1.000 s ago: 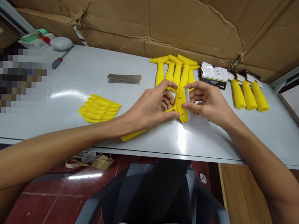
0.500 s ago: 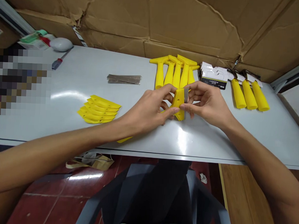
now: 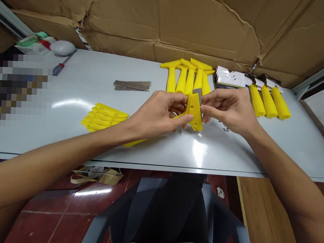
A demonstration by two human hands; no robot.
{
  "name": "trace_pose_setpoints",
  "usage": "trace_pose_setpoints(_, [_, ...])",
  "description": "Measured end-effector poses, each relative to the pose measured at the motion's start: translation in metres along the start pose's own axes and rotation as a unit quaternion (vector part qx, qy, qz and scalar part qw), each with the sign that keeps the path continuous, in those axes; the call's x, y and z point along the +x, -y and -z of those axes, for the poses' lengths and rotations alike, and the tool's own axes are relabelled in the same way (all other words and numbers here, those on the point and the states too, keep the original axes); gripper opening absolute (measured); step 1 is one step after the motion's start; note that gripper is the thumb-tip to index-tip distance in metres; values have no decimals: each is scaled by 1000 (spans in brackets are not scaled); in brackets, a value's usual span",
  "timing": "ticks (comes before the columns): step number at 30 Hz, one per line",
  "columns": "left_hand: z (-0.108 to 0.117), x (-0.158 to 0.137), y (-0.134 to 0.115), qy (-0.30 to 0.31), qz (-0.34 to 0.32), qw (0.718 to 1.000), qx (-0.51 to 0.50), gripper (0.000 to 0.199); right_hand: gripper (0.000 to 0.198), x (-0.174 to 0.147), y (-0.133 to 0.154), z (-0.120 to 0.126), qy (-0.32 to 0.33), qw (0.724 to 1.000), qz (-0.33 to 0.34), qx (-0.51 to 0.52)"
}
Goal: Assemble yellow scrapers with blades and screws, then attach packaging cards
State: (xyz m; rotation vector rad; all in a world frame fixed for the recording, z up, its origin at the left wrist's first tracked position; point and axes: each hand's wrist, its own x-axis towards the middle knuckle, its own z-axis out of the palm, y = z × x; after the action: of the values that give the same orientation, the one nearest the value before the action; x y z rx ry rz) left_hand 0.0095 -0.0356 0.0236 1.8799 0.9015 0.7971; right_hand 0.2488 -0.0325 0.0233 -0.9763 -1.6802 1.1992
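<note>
A yellow scraper (image 3: 195, 112) is held up near the middle of the work area, just above the surface (image 3: 160, 155), its flat, holed head tilted and turned toward the right. A thin grey metal blade (image 3: 198, 94) shows along the head's right side, sticking out past its upper corner. The scraper's handle runs down to the left beneath the left hand (image 3: 175, 113), whose fingers are clamped on the head, thumb in front. The right hand (image 3: 205, 107) has its thumb and fingertips at the blade's outer edge; whether they pinch it or only touch it, I cannot tell.

Small metal pieces (image 3: 226, 129) lie on the surface just below the right hand. Behind the hands is a cluster of yellow T-shaped handles (image 3: 189, 78). To the left, behind the left forearm, fans an overlapping row of yellow plates (image 3: 103, 113), and farther back lies a small pile of loose metal blades (image 3: 132, 85). At back right are white-and-black printed cards (image 3: 229, 78), then three yellow-handled tools (image 3: 270, 101) side by side. At far left, a screwdriver (image 3: 59, 67) lies near a rounded white object (image 3: 62, 48). Brown cardboard (image 3: 182, 25) lines the back.
</note>
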Motion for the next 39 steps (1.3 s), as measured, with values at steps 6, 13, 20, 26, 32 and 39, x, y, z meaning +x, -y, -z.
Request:
trace_pose_setpoints(6, [2, 0, 0, 13, -6, 1000, 12, 15, 29, -2, 10, 2, 17, 998, -29, -52])
trace_pose_setpoints(13, [7, 5, 2, 53, 22, 998, -34, 22, 28, -1, 10, 4, 25, 998, -31, -47])
trace_pose_setpoints(20, [10, 8, 1, 62, 26, 996, -53, 25, 35, 0, 8, 4, 29, 998, -46, -18])
trace_pose_setpoints(26, [11, 8, -2, 58, 10, 998, -34, 31, 40, 0, 6, 8, 51, 997, -27, -48])
trace_pose_setpoints(32, [13, 9, 0, 55, 3, 998, -16, 35, 40, -1, 4, 6, 49, 997, -21, -62])
trace_pose_setpoints(39, [14, 10, 0, 63, 5, 998, -22, 37, 37, -2, 7, 4, 45, 996, -26, -77])
